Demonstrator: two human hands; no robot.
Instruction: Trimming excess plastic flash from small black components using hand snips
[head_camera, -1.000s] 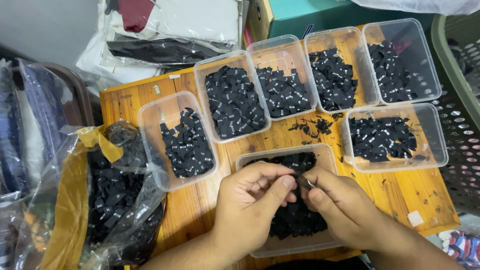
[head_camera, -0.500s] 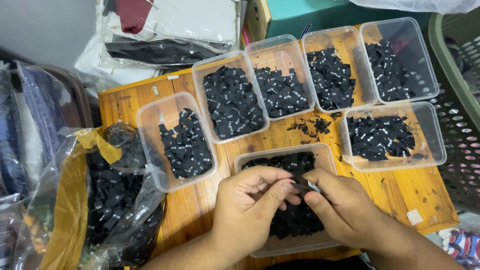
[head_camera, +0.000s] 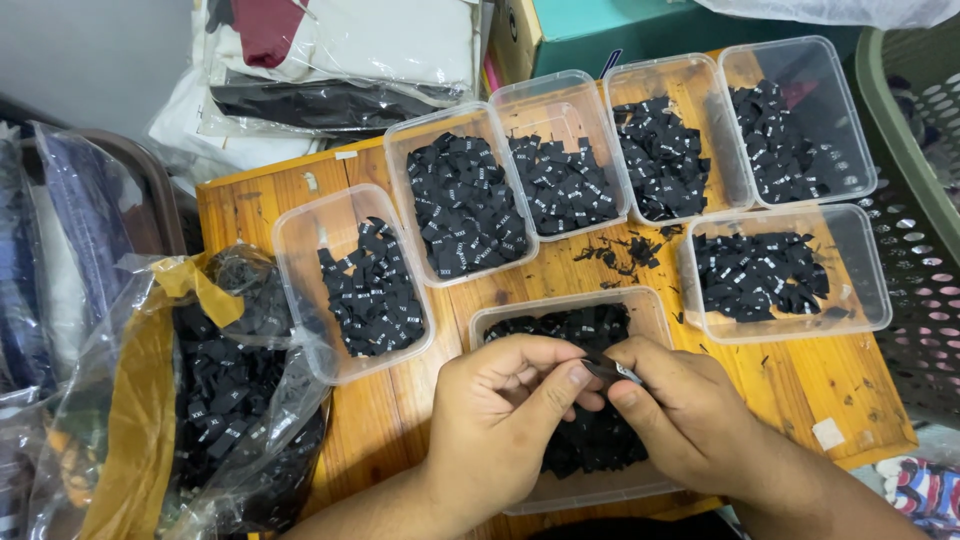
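Observation:
My left hand and my right hand meet over a clear plastic tub half full of small black fabric labels. Between the fingertips of both hands I pinch one small black label with a white edge. The hands cover most of that tub's contents. Several more clear tubs of black labels stand beyond it, the nearest being a tub on the left and a tub on the right.
A crumpled plastic bag stuffed with black labels lies at the left of the wooden table. Loose label scraps litter the middle. Bagged garments and a teal box lie behind; a perforated basket stands right.
The hands have stayed over the near tub, with the fingers shifting slightly on the label. Nothing else has moved.

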